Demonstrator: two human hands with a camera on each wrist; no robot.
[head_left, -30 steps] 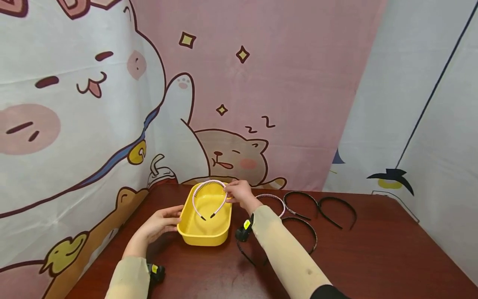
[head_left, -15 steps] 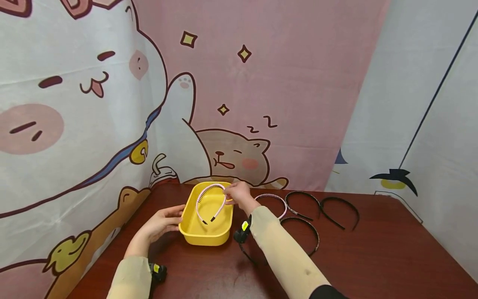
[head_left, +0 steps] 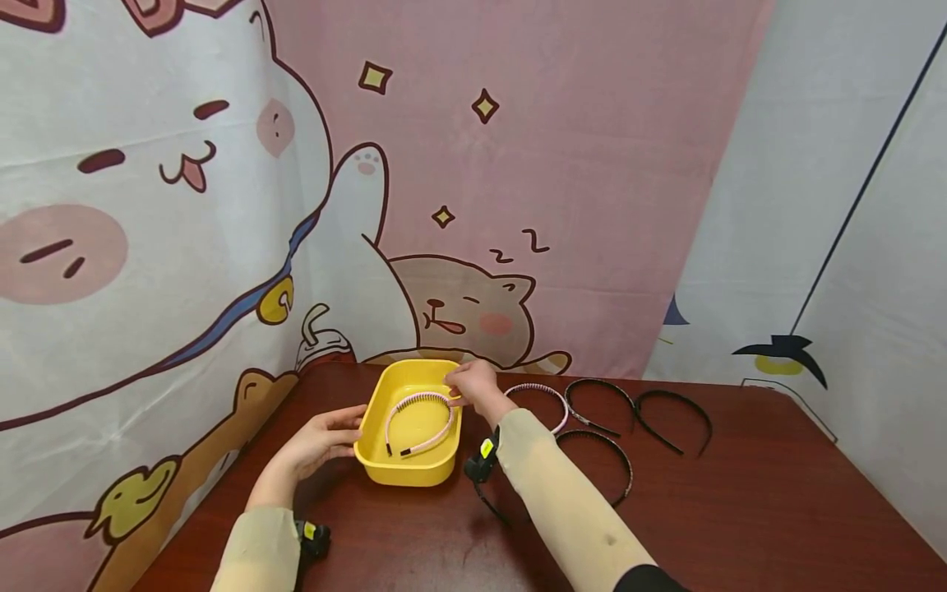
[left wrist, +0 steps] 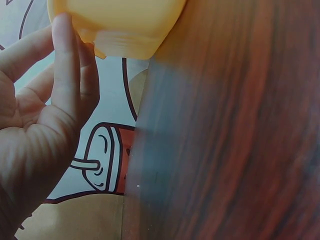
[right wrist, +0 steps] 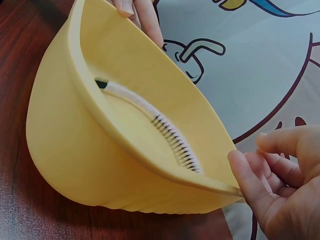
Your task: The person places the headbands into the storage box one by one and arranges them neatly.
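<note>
A yellow plastic basin stands on the table. Inside it lies a pink-and-white headband with comb teeth and black tips; its toothed curve also shows in the right wrist view. My left hand holds the basin's left rim, a fingertip over the edge and the other fingers outside. At the right rim is my right hand, its fingers loosely bent and off the headband. The thumb meets the rim corner in the right wrist view.
Right of the basin lie another pink-and-white headband and several dark ones, including a black headband farthest right. A dark headband lies partly under the right forearm. Cartoon-printed cloth hangs behind the brown table.
The pink-and-white headband has dropped from my right hand and now lies lower in the basin. Both hands have stayed nearly in place at the rim.
</note>
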